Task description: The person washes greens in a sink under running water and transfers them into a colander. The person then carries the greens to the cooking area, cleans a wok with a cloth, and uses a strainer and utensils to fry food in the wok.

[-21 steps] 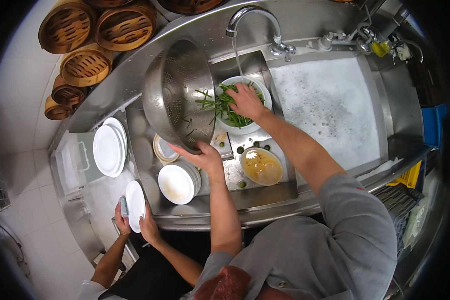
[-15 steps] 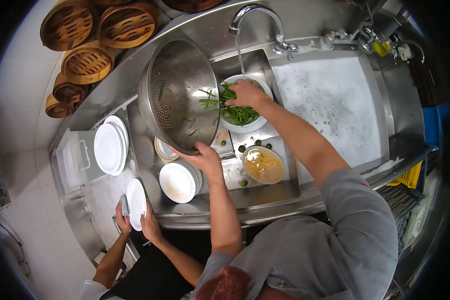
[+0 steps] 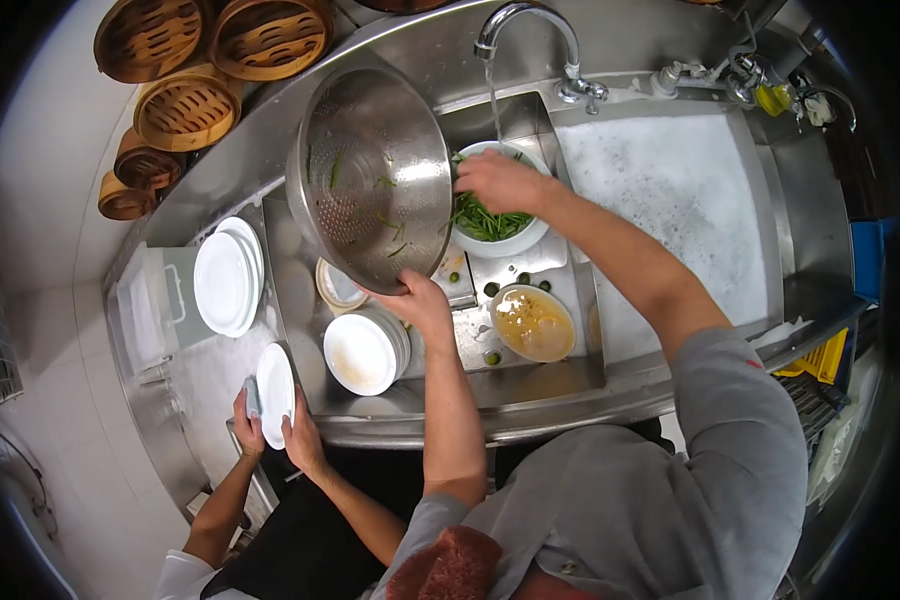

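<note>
My left hand (image 3: 416,303) grips the lower rim of a large perforated metal colander (image 3: 370,175), tilted on its side with a few green strands stuck inside. To its right, a white bowl (image 3: 525,240) full of thin cut green vegetables (image 3: 490,222) sits under the running faucet (image 3: 530,15). Over this bowl is my right hand (image 3: 500,183), its fingers bent together close to the colander's rim. What those fingers hold, if anything, is hidden. Below the bowl lies an oval dish (image 3: 533,323) of yellowish liquid, with small round green fruits (image 3: 493,357) around it.
A co-worker's hands (image 3: 300,435) hold a white plate (image 3: 276,396) and a sponge (image 3: 252,396) at lower left. Stacked plates (image 3: 360,355) stand in the sink beside my left forearm. Foamy water (image 3: 670,210) fills the right basin. Bamboo steamers (image 3: 185,110) line the upper left.
My right hand has drawn the strands that stuck out toward the colander out of sight and now sits by the rim. The colander is turned slightly more toward me. The whole view shifted a little.
</note>
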A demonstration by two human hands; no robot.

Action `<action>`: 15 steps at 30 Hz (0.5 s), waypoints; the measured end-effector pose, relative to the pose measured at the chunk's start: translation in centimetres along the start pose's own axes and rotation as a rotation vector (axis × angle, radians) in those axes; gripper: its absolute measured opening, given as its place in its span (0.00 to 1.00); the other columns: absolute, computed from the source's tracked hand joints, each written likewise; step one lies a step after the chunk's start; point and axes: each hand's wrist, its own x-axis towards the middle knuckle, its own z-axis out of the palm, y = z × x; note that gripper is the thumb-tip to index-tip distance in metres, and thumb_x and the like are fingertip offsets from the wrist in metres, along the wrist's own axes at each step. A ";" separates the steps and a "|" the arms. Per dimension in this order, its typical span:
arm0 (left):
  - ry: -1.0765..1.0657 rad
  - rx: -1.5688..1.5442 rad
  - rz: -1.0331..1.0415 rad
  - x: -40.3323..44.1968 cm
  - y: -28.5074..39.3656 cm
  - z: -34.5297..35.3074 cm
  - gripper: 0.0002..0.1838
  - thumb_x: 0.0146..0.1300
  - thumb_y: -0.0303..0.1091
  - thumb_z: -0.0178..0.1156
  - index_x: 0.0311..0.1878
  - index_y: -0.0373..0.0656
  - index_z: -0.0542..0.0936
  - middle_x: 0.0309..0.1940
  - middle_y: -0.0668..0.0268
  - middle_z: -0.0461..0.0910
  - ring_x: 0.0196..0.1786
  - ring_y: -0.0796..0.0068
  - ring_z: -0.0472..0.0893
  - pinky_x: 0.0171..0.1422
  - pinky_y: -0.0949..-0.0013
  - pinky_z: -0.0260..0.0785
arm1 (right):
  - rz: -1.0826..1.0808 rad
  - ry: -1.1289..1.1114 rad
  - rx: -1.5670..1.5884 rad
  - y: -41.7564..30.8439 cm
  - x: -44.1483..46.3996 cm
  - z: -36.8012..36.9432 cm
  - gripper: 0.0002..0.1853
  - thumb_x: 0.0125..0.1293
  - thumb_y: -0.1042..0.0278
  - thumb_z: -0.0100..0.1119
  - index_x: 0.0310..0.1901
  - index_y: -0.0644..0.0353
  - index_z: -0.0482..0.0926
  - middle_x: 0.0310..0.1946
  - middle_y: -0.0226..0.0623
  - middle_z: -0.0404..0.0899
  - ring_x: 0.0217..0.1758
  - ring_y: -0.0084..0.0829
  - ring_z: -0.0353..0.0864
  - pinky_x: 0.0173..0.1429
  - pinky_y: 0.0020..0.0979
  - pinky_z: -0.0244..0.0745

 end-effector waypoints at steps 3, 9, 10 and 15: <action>-0.051 -0.077 -0.258 -0.3 4.4 0.2 0.25 0.60 0.23 0.46 0.60 0.23 0.59 0.56 0.45 0.69 0.54 0.57 0.73 0.62 0.65 0.63 | 0.181 -0.031 -0.145 0.8 1.0 -1.1 0.13 0.49 0.78 0.60 0.38 0.56 0.84 0.37 0.38 0.79 0.47 0.39 0.77 0.54 0.37 0.72; -0.062 -0.205 -0.382 -1.3 6.4 0.6 0.26 0.58 0.23 0.48 0.61 0.24 0.59 0.59 0.46 0.68 0.58 0.58 0.71 0.66 0.64 0.60 | 0.465 0.638 0.790 -4.0 11.7 0.1 0.10 0.59 0.70 0.62 0.42 0.59 0.83 0.36 0.43 0.82 0.41 0.43 0.82 0.45 0.39 0.77; -0.066 -0.199 -0.375 -1.3 6.0 0.5 0.26 0.58 0.23 0.48 0.61 0.24 0.59 0.59 0.46 0.68 0.58 0.58 0.71 0.66 0.64 0.60 | 0.460 0.685 0.958 -5.4 13.2 0.1 0.09 0.60 0.68 0.62 0.41 0.59 0.83 0.35 0.41 0.82 0.40 0.43 0.82 0.44 0.39 0.77; -0.153 -0.186 -0.351 -1.2 6.6 -0.2 0.27 0.58 0.22 0.48 0.61 0.24 0.60 0.60 0.48 0.67 0.59 0.60 0.71 0.67 0.63 0.60 | 0.090 0.688 0.547 -7.5 12.6 2.6 0.08 0.56 0.70 0.65 0.37 0.61 0.81 0.29 0.40 0.79 0.35 0.41 0.81 0.41 0.38 0.76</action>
